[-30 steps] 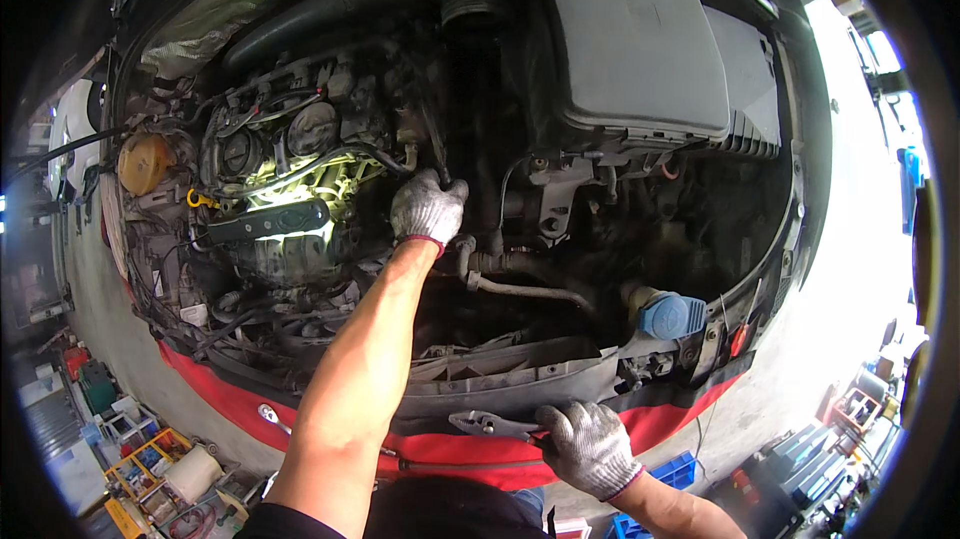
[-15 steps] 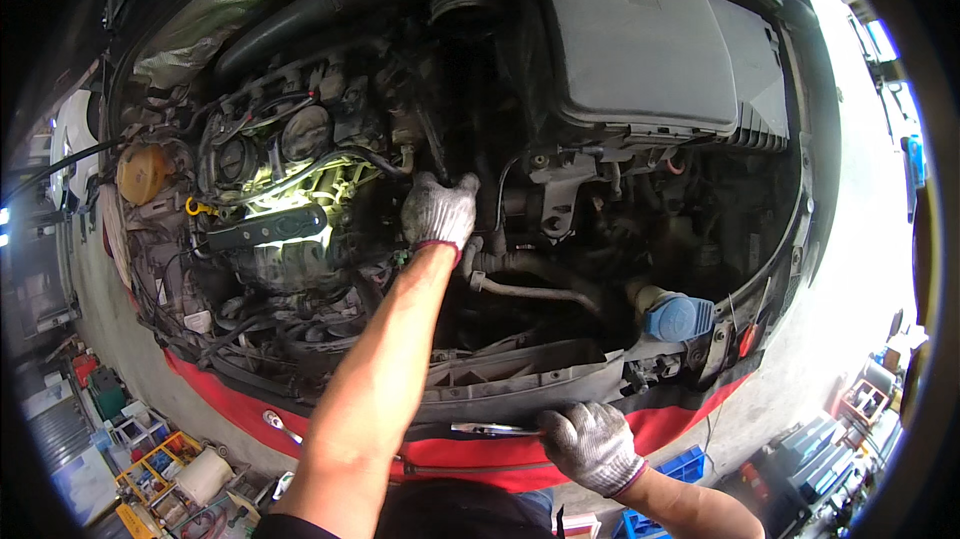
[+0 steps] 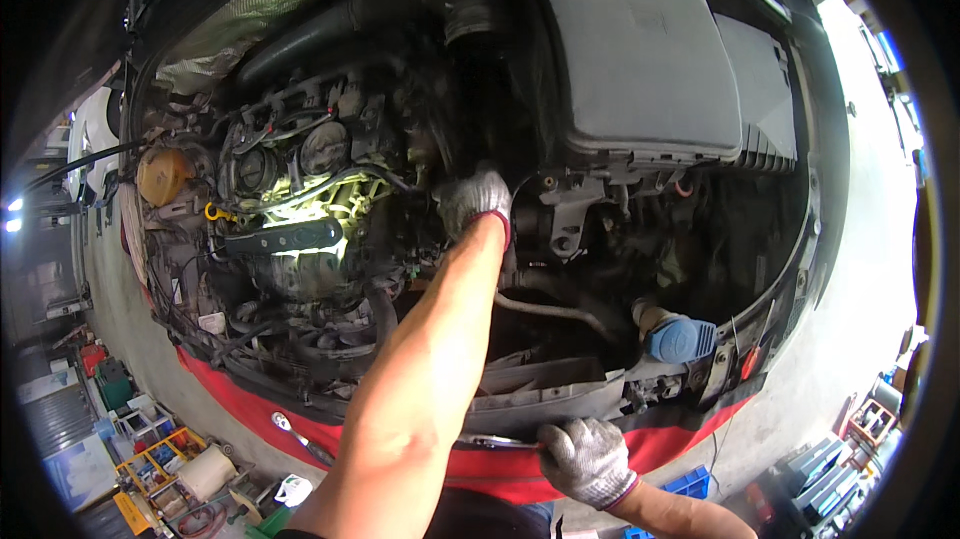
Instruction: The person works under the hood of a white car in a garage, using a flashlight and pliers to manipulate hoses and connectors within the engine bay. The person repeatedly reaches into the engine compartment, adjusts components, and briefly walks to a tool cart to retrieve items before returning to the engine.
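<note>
Pliers (image 3: pixel 500 441) jut from the curled right hand (image 3: pixel 588 463); whether the left hand (image 3: pixel 478 203) grips I cannot tell

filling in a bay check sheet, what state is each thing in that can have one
left hand: gloved, in the engine bay, grip unclear
right hand: gloved, closed on the pliers
pliers: held, seen edge-on, open or shut unclear
ratchet: lying on the red cover
red cover: draped over the car's front edge
blue filler cap: on its neck
grey box lid: closed

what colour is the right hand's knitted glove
The knitted glove is greyish white, best seen in the head view.
</note>
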A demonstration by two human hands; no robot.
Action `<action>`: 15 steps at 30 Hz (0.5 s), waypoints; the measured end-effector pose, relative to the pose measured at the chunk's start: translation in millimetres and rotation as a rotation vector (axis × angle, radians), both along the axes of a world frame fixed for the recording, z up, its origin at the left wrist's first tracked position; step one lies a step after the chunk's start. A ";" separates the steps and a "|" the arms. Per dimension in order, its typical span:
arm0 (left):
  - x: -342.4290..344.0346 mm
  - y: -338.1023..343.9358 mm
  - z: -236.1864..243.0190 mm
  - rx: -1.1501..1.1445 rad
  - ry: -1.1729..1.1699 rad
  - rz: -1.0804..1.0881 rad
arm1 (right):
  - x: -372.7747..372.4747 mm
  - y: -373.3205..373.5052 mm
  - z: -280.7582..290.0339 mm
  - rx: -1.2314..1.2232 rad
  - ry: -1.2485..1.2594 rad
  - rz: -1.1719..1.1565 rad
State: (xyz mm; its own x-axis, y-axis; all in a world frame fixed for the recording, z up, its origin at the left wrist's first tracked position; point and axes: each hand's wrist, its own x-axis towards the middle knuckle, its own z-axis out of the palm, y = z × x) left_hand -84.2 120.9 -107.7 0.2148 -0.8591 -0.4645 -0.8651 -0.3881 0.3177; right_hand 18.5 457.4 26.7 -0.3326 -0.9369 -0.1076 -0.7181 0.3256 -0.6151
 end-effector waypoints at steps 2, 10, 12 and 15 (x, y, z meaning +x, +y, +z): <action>-10.7 -1.7 -5.0 -0.011 0.012 0.014 | -1.3 0.9 -0.5 0.005 0.006 0.001; 15.7 -17.9 -49.5 -0.106 -0.464 -0.905 | -3.9 5.0 -5.0 0.009 -0.042 0.012; 22.2 -22.9 -45.6 -0.085 -0.452 -0.966 | -3.5 8.7 -7.5 0.010 -0.056 0.042; 33.4 -22.3 -46.6 -0.185 -0.520 -1.140 | -7.0 7.6 -4.8 0.009 -0.052 0.045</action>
State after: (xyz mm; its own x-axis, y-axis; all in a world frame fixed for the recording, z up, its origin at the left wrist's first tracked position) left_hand -50.8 98.6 -154.2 -0.5669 -0.7192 -0.4016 -0.7170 0.6709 -0.1894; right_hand 11.5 465.0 21.9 -0.2842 -0.9496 -0.1324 -0.6992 0.2998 -0.6491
